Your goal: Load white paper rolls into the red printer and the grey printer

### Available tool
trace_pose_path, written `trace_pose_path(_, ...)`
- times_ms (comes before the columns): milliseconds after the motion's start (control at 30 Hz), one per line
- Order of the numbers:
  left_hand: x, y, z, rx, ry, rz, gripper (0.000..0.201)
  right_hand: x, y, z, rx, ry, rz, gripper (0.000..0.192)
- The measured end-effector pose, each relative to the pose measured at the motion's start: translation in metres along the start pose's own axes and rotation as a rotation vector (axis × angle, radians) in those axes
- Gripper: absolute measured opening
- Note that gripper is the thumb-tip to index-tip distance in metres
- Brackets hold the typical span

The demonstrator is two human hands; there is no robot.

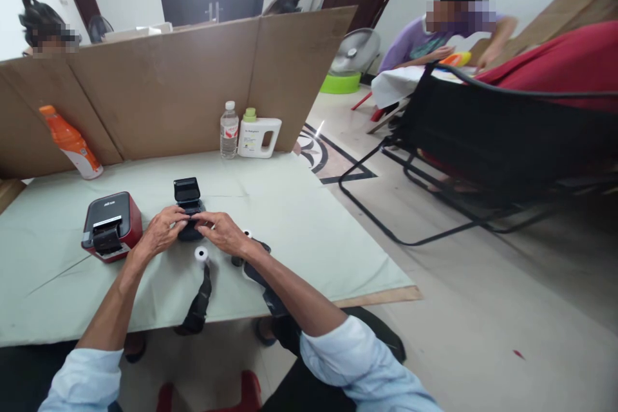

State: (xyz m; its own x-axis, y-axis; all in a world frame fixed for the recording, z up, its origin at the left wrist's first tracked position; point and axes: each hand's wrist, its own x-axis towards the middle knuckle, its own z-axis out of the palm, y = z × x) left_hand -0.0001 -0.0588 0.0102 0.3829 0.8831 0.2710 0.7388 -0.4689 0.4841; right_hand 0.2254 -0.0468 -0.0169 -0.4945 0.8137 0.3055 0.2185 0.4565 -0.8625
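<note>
Black mini printer held by both hands on green table

Black mini printer (188, 206) sits near the middle of the pale green table (299, 219), lid flipped up toward the far side. Left hand (159, 232) grips the printer's left side, fingers curled closed against the body. Right hand (223, 233) lies on the near right of the printer, fingers bent and pressed together on it; index finger points left to the printer's front. Exact fingertip contact is hidden by the hands themselves.

White paper roll (201, 253) stands just near of the printer, between the two wrists, not touched. A second white roll (247, 233) peeks out just right of the right hand. Black strap (200, 299) runs from near the roll over the near table edge and hangs down.

Red and black label printer (112, 225) sits left of the left hand, near but apart. Orange bottle (71, 141) leans at far left against the cardboard divider (183, 77). Clear water bottle (229, 130) and white detergent jug (259, 136) stand side by side at the far table edge, against the cardboard.

Black folding chair (483, 135) stands right of the table, on the floor. Another person in a purple shirt (415, 45) bends over a far table at right.
</note>
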Motion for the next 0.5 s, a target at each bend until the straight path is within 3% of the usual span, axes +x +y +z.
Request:
trace_pose_path(133,0.003,-0.005,-0.006,0.002,-0.012,0.013,0.035,-0.001,-0.003,0.0,-0.06,0.012,0.028,0.031)
trace_pose_path(200,0.01,-0.012,-0.007,0.001,0.052,-0.021,0.042,-0.001,-0.004,-0.001,-0.077,0.016,0.039,0.03)
trace_pose_path(333,0.04,-0.029,-0.004,-0.067,0.269,-0.291,0.055,-0.002,-0.004,0.0,-0.08,0.018,0.047,0.028)
trace_pose_path(433,0.067,-0.039,0.003,-0.276,0.302,-0.501,0.065,-0.002,-0.006,0.0,-0.035,0.011,0.065,0.027)
trace_pose_path(500,0.081,-0.042,0.007,-0.358,0.293,-0.521,0.067,-0.002,-0.007,0.0,0.005,0.008,0.082,0.027)
